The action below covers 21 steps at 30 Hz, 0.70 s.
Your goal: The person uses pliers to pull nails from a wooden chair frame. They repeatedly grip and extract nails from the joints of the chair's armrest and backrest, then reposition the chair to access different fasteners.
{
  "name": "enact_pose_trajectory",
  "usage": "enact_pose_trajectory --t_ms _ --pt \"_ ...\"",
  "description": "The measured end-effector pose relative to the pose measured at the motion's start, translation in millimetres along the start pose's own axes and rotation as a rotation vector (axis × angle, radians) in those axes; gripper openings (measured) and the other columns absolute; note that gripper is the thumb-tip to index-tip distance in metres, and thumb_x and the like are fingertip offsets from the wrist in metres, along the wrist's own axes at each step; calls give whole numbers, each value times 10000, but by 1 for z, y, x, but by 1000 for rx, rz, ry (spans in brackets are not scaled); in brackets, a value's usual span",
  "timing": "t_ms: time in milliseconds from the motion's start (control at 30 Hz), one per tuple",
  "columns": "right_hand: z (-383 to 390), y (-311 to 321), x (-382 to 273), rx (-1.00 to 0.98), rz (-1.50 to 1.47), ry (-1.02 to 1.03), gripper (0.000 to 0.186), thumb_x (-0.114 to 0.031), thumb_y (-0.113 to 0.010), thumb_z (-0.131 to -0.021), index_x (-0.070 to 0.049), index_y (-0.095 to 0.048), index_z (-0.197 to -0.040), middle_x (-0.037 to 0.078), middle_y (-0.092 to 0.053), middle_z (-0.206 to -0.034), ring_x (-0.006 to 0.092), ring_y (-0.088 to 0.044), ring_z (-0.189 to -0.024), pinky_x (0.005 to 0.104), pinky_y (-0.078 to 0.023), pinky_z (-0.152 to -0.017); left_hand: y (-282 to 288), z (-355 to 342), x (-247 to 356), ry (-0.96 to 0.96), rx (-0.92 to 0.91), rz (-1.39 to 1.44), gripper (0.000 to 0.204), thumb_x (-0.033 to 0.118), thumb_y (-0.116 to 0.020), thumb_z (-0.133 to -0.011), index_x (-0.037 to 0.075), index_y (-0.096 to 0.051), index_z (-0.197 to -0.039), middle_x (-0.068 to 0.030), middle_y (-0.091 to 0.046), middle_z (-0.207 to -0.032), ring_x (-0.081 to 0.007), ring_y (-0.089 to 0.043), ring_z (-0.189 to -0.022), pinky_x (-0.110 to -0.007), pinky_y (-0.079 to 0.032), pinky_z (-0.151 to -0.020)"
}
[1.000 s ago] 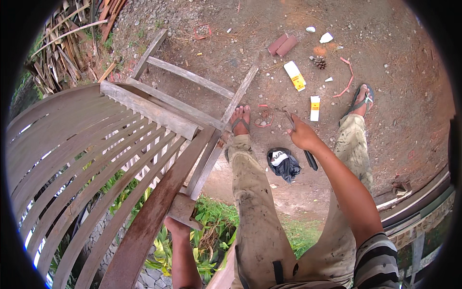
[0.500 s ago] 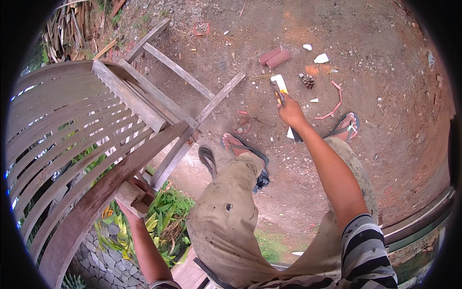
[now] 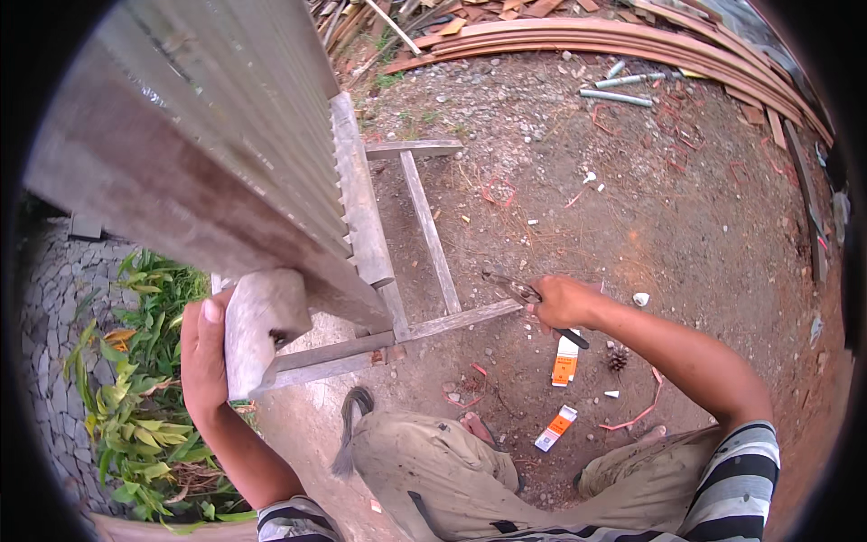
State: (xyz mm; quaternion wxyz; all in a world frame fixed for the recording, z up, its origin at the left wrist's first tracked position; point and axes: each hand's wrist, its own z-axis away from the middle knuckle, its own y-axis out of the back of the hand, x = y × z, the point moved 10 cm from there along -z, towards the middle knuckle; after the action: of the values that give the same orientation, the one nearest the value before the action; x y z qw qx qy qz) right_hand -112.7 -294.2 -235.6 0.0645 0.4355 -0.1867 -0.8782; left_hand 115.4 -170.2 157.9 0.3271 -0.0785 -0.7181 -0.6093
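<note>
A weathered wooden slatted chair (image 3: 366,208) is tipped over at the left, its leg frame stretching out over the dirt. My left hand (image 3: 206,352) is closed round the rounded end of its thick arm, thumb showing on the near side; the other fingers are mostly hidden. In my right hand (image 3: 567,303) is a pair of pliers (image 3: 513,287), its metal jaws pointing left just above the end of a chair leg (image 3: 470,318). Whether the jaws touch the wood I cannot tell. Below that hand lie two orange-and-white small boxes (image 3: 564,363).
A pine cone (image 3: 618,359), a white stone (image 3: 640,299) and a curved pinkish strip (image 3: 643,411) lie on the ground at right. Long reddish boards (image 3: 578,34) and grey-green pipes (image 3: 617,97) are at the back. Leafy plants (image 3: 144,388) grow at left.
The view has swung up and left. The chair has turned to stand steeper. My right hand has moved from low over the ground to beside the chair leg, still with the pliers.
</note>
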Motion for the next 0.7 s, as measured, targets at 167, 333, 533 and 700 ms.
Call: enact_pose_trajectory --t_ms 167,333,533,700 --pt "109 36 -73 12 -220 56 410 -116 -623 -999 25 -529 -1371 134 -742 -882 213 -727 -737 372 -569 -618 31 40 35 -282 667 -229 449 347 -544 -1084 -43 -659 -894 -46 -669 -740 -106 -546 -668 -252 -429 -693" --pt "214 -11 -179 -78 -897 158 699 -47 -562 -1022 -32 -209 -1625 220 -676 -1195 276 -723 -914 372 -638 -692 -17 149 68 -663 846 118 282 271 -685 -996 21 -707 -866 -54 -663 -663 -198 -633 -581 -323 -515 -612" --pt "230 -40 -232 -229 -1258 468 813 109 -519 -967 -58 -115 -1653 264 -379 -1567 401 -538 -1353 593 -551 -1046 -146 91 51 -225 -74 807 551 444 -510 -1078 -81 -665 -1149 -157 -737 -1010 -220 -707 -848 -357 -583 -819" --pt "225 -22 -258 -200 -1350 581 905 110 -535 -814 46 -132 -1622 388 -376 -1537 532 -537 -1323 682 -487 -1054 -134 82 55 -67 -199 1005 555 440 -486 -1092 -74 -632 -1243 -181 -742 -1032 -201 -737 -934 -329 -607 -840"
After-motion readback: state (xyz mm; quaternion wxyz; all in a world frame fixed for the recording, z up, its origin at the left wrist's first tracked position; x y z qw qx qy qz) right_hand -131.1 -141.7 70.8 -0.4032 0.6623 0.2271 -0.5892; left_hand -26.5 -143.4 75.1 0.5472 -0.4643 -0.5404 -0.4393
